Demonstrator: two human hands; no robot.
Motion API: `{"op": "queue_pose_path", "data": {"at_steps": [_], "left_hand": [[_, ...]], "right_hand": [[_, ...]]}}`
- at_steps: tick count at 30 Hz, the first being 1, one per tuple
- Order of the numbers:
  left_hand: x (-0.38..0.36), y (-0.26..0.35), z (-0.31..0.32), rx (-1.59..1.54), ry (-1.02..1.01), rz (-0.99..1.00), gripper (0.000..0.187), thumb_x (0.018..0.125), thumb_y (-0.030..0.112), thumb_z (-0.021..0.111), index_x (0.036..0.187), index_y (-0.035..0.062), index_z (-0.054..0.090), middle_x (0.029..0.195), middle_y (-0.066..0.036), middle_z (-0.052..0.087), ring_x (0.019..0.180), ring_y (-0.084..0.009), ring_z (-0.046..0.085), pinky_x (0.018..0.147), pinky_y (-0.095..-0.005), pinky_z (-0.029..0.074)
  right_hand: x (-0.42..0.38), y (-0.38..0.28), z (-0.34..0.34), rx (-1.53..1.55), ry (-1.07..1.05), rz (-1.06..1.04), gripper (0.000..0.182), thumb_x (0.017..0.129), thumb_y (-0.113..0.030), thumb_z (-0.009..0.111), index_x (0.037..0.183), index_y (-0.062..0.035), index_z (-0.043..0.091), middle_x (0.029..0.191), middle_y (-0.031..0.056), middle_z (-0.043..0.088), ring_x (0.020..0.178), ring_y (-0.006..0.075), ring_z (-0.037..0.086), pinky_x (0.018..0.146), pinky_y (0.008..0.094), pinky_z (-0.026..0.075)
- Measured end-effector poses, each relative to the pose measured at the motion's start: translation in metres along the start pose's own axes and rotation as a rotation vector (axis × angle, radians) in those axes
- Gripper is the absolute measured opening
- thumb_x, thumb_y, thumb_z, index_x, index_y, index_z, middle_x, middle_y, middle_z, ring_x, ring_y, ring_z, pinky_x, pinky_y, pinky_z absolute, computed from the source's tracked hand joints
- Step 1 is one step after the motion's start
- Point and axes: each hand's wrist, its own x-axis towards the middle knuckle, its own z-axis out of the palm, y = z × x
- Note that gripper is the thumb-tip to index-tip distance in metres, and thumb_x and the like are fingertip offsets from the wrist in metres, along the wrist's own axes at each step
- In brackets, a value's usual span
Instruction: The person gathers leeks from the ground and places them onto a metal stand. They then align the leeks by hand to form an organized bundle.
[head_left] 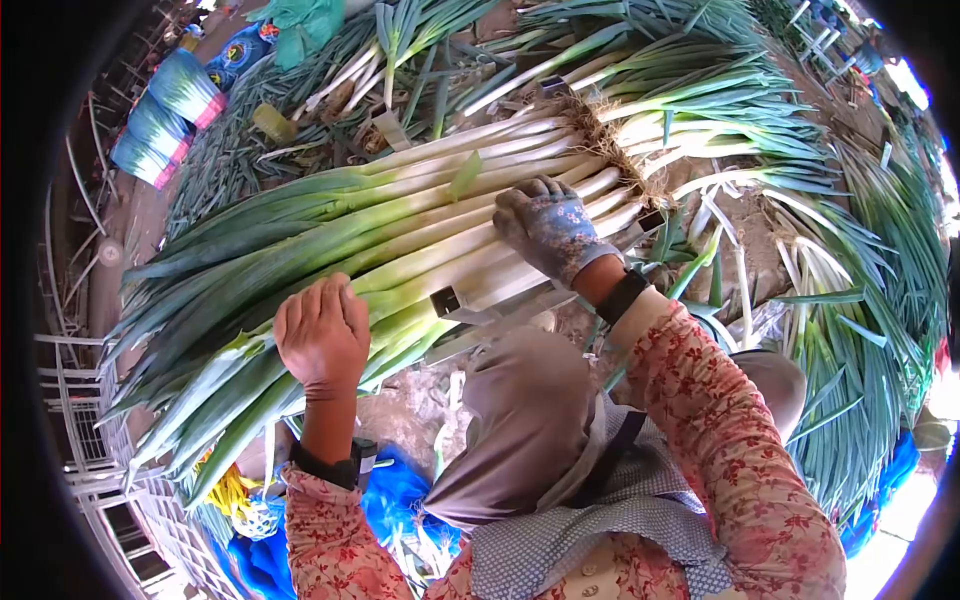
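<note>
A wide bundle of leeks (470, 200) lies before me, white stalks and roots to the right, green leaves fanning left. My left hand (322, 330), bare, is closed over the green leaves at the near side, its fingers curled down among them. My right hand (545, 228), in a blue-grey patterned glove, curls over the white stalks near the root end. Its fingertips are hidden against the stalks. Below the right hand, a metal channel (500, 303) runs along the near edge of the bundle.
More leeks (720, 100) are heaped beyond the roots and along the right side (850, 400). Printed plastic packs (170, 110) lie at the upper left. Blue plastic (400, 500) and yellow ties (235, 495) are below my left arm. White metal racks (95, 420) stand at far left.
</note>
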Motion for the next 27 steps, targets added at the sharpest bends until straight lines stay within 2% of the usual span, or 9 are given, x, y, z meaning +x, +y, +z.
{"op": "queue_pose_path", "data": {"at_steps": [5, 8, 12, 16, 18, 21, 24, 25, 27], "left_hand": [[-0.002, -0.004, 0.012, 0.042, -0.016, 0.023, 0.017, 0.087, 0.021, 0.052, 0.089, 0.0107, 0.066, 0.089, -0.003, 0.066, 0.084, -0.0204, 0.061, 0.083, -0.0347, 0.045], [-0.001, -0.002, 0.002, 0.003, -0.037, 0.004, 0.017, 0.089, 0.017, 0.051, 0.091, 0.0083, 0.066, 0.091, -0.006, 0.067, 0.083, -0.0234, 0.061, 0.082, -0.0364, 0.046], [-0.002, -0.003, 0.009, -0.002, -0.016, -0.001, 0.014, 0.084, 0.021, 0.056, 0.089, 0.0112, 0.065, 0.088, -0.001, 0.065, 0.081, -0.0202, 0.06, 0.081, -0.034, 0.045], [-0.001, 0.0, 0.003, -0.057, 0.005, -0.03, 0.017, 0.087, 0.018, 0.054, 0.089, 0.0073, 0.067, 0.089, -0.005, 0.067, 0.08, -0.024, 0.061, 0.08, -0.0356, 0.046], [-0.002, -0.001, 0.004, -0.064, 0.0, -0.044, 0.017, 0.086, 0.017, 0.054, 0.088, 0.0073, 0.068, 0.089, -0.005, 0.068, 0.081, -0.0237, 0.062, 0.081, -0.0359, 0.046], [-0.001, 0.001, 0.003, -0.076, -0.006, -0.044, 0.016, 0.085, 0.016, 0.055, 0.089, 0.0077, 0.068, 0.089, -0.005, 0.068, 0.081, -0.0233, 0.062, 0.082, -0.0357, 0.047], [-0.001, 0.0, 0.003, -0.086, -0.009, -0.042, 0.015, 0.084, 0.015, 0.055, 0.088, 0.0081, 0.068, 0.089, -0.005, 0.068, 0.081, -0.0228, 0.062, 0.082, -0.0356, 0.047], [0.0, 0.0, 0.002, -0.087, -0.014, -0.042, 0.015, 0.083, 0.015, 0.055, 0.088, 0.0082, 0.068, 0.089, -0.005, 0.068, 0.081, -0.0227, 0.062, 0.081, -0.0357, 0.047], [-0.004, -0.001, 0.005, -0.073, -0.002, -0.044, 0.012, 0.08, 0.018, 0.059, 0.087, 0.0118, 0.066, 0.088, -0.002, 0.066, 0.081, -0.0204, 0.062, 0.083, -0.0341, 0.045]], "right_hand": [[0.004, 0.003, 0.013, -0.044, 0.066, -0.034, 0.017, 0.084, -0.028, 0.056, 0.091, -0.0137, 0.063, 0.099, 0.0101, 0.059, 0.101, 0.0325, 0.052, 0.088, 0.0457, 0.039], [0.001, 0.001, 0.013, -0.053, 0.186, -0.07, 0.016, 0.083, -0.027, 0.056, 0.09, -0.0133, 0.061, 0.096, 0.0107, 0.059, 0.099, 0.0325, 0.053, 0.086, 0.0459, 0.04], [0.003, 0.004, 0.015, -0.088, 0.121, -0.078, 0.018, 0.083, -0.027, 0.057, 0.092, -0.0123, 0.06, 0.096, 0.0116, 0.059, 0.1, 0.0322, 0.054, 0.087, 0.0459, 0.04], [0.01, 0.012, 0.0, 0.029, 0.027, -0.132, 0.021, 0.084, -0.027, 0.057, 0.101, -0.0162, 0.062, 0.101, 0.0133, 0.061, 0.101, 0.0347, 0.055, 0.087, 0.0474, 0.043], [0.03, 0.014, -0.01, 0.28, -0.021, 0.079, 0.035, 0.087, -0.019, 0.056, 0.122, -0.017, 0.057, 0.116, 0.0152, 0.057, 0.1, 0.0372, 0.059, 0.087, 0.0448, 0.048], [0.065, 0.003, -0.019, 0.184, 0.052, -0.135, 0.037, 0.086, -0.008, 0.056, 0.122, -0.0179, 0.055, 0.113, 0.0177, 0.057, 0.096, 0.037, 0.06, 0.081, 0.0423, 0.051], [0.089, 0.018, 0.02, -0.068, -0.238, -0.259, 0.032, 0.085, -0.008, 0.056, 0.114, -0.0189, 0.059, 0.108, 0.0164, 0.059, 0.092, 0.0357, 0.062, 0.078, 0.0429, 0.052], [0.1, 0.019, 0.033, -0.086, -0.333, -0.087, 0.024, 0.084, -0.011, 0.056, 0.108, -0.0151, 0.061, 0.101, 0.0158, 0.061, 0.088, 0.035, 0.063, 0.077, 0.0439, 0.052], [0.108, 0.03, 0.016, -0.421, -0.406, -0.171, 0.025, 0.084, -0.015, 0.056, 0.109, -0.0127, 0.06, 0.098, 0.0162, 0.062, 0.087, 0.0354, 0.064, 0.077, 0.0451, 0.051]]}}
